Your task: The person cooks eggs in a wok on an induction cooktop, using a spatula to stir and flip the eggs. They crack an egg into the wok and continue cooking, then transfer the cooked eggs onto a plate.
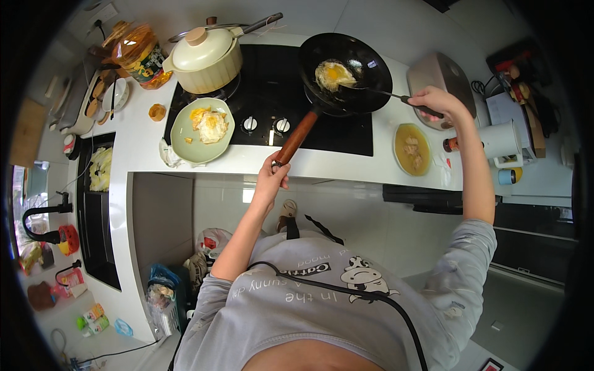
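Note:
My left hand [274,175] grips the end of the wooden handle of a black wok [376,88], which is over the cooktop's right side. In the wok lies a fried egg [332,75] with a yellow yolk. My right hand [435,103] holds the dark handle of a metal spatula [387,93]; its tip touches the egg's lower right edge. On a green plate [185,147] at the cooktop's left front lie fried eggs [212,126]. A cream lidded pot [204,72] stands behind that plate. An oval dish [411,150] of broth with pieces in it sits right of the cooktop.
A large oil bottle [143,58] and a white bowl [119,94] stand at the left, near the black sink [97,232] with leafy vegetables. A rounded appliance [441,83] and a white pitcher [501,140] are at the right. A black cable [343,288] crosses the person's front.

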`<state>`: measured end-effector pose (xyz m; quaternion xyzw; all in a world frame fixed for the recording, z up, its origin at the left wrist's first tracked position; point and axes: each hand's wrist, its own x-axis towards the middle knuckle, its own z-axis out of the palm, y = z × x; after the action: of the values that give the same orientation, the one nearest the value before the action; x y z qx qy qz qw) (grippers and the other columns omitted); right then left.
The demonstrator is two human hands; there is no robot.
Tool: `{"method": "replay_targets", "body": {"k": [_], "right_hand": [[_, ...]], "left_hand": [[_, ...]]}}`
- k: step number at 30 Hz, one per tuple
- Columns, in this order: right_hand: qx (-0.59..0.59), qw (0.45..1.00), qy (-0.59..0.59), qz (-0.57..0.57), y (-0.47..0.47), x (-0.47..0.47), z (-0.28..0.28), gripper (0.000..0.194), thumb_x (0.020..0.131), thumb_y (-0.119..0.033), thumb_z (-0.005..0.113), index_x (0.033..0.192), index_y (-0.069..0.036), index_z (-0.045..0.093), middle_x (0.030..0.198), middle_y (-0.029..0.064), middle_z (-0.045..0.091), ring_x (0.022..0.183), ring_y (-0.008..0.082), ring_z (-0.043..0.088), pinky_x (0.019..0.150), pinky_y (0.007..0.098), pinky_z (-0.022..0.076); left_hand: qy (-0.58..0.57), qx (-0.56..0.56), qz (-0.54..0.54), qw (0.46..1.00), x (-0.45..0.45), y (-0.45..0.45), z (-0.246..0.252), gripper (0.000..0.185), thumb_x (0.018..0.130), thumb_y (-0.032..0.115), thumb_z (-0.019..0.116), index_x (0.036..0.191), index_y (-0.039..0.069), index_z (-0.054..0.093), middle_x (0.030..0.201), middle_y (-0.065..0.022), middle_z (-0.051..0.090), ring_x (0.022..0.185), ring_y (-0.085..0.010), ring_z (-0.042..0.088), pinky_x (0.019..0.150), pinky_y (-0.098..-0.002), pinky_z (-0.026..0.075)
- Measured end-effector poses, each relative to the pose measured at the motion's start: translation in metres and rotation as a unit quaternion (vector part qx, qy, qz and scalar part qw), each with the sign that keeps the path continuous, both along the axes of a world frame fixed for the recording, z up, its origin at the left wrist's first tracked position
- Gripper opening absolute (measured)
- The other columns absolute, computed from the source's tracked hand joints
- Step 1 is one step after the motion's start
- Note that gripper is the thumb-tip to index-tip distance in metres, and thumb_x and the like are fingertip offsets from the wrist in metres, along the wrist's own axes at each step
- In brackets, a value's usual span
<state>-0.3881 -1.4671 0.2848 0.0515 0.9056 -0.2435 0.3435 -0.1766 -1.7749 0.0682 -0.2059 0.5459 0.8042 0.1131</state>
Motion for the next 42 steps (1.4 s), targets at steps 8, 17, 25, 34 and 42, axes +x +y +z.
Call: {"method": "replay_targets", "body": {"k": [8,17,25,34,42], "right_hand": [[0.102,0.987,0.12,0.041,0.039,0.042,0.041,0.028,0.081,-0.022,0.06,0.093,0.003,0.062,0.058,0.0067,0.056,0.044,0.0126,0.051,0.037,0.0267,0.0376],[0.18,0.883,0.427,0.077,0.047,0.098,-0.041,0.037,0.076,-0.024,0.065,0.109,-0.009,0.061,0.088,0.0174,0.064,0.078,0.0292,0.063,0.07,0.0354,0.0483],[-0.098,0.896,0.371,-0.226,0.027,0.153,-0.123,0.037,0.078,-0.019,0.067,0.111,-0.006,0.061,0.066,0.0006,0.053,0.057,0.0079,0.044,0.054,0.0227,0.0385],[-0.028,0.899,0.381,-0.214,0.012,0.181,-0.147,0.037,0.077,-0.02,0.069,0.111,-0.008,0.062,0.061,-0.0013,0.049,0.054,0.0072,0.041,0.05,0.0237,0.0361],[0.005,0.897,0.393,-0.201,0.014,0.186,-0.15,0.036,0.076,-0.023,0.067,0.109,-0.011,0.063,0.064,0.0049,0.054,0.057,0.017,0.05,0.057,0.0295,0.0414]], "left_hand": [[-0.005,0.001,-0.009,1.0,0.002,0.006,0.003,0.052,0.083,0.009,0.059,0.129,0.0,0.036,0.064,0.0015,0.046,0.054,-0.0059,0.045,0.048,-0.0207,0.041],[0.024,0.005,-0.007,1.0,0.009,0.014,-0.002,0.055,0.083,0.01,0.057,0.131,-0.002,0.034,0.063,0.0008,0.047,0.051,-0.0063,0.044,0.047,-0.0204,0.04],[0.013,0.005,-0.038,0.999,0.008,0.02,-0.001,0.043,0.084,0.012,0.058,0.123,-0.001,0.043,0.056,0.0019,0.045,0.044,-0.0076,0.044,0.047,-0.0224,0.044],[-0.021,0.032,-0.074,0.997,0.007,0.024,0.003,0.027,0.083,0.013,0.058,0.106,0.001,0.049,0.054,0.0017,0.047,0.043,-0.008,0.044,0.046,-0.0225,0.042],[-0.016,0.024,-0.09,0.996,0.005,0.021,0.002,0.019,0.084,0.014,0.058,0.097,0.003,0.049,0.053,0.001,0.05,0.041,-0.0079,0.046,0.044,-0.0204,0.041]]}}
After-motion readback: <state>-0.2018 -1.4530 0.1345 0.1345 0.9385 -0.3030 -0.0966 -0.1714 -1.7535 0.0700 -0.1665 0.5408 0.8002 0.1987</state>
